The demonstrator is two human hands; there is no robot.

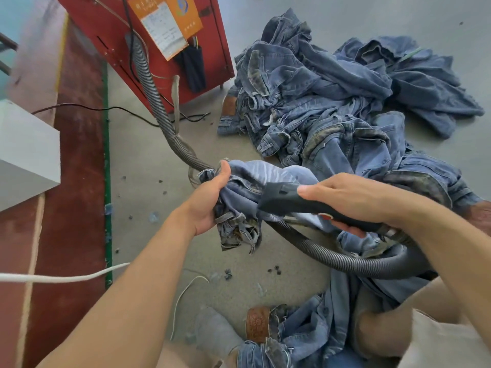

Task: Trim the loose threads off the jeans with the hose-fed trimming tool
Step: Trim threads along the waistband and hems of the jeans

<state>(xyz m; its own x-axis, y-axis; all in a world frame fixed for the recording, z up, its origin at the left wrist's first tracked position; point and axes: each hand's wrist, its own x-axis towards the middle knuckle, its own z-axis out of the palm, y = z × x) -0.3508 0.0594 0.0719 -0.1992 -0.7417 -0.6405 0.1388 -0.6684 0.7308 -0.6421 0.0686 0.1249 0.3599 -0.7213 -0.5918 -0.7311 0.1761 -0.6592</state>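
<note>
My left hand (212,193) grips a bunched fold of the jeans (247,208), fingers curled into the denim, thumb up on top. Fabric: faded blue, soft, crumpled, w/ frayed hem ends hanging below my fist. My right hand (353,200) is wrapped round the trimmer (287,199), a smooth matte black plastic body, tapered, w/ a red mark on its underside. Its front end lies against the denim just beside my left hand. Cutter head not visible, so contact point can't be confirmed. Ribbed black hose (332,254) runs from the tool's rear, loops under my right forearm; a further ribbed length climbs to the red metal cabinet (111,35). The rest of the garment drapes over my lap. Pile (332,102) of rumpled jeans on grey concrete floor (148,235), ahead-right. Thread clumps scattered on the floor. White cord (66,278) lower left.
</note>
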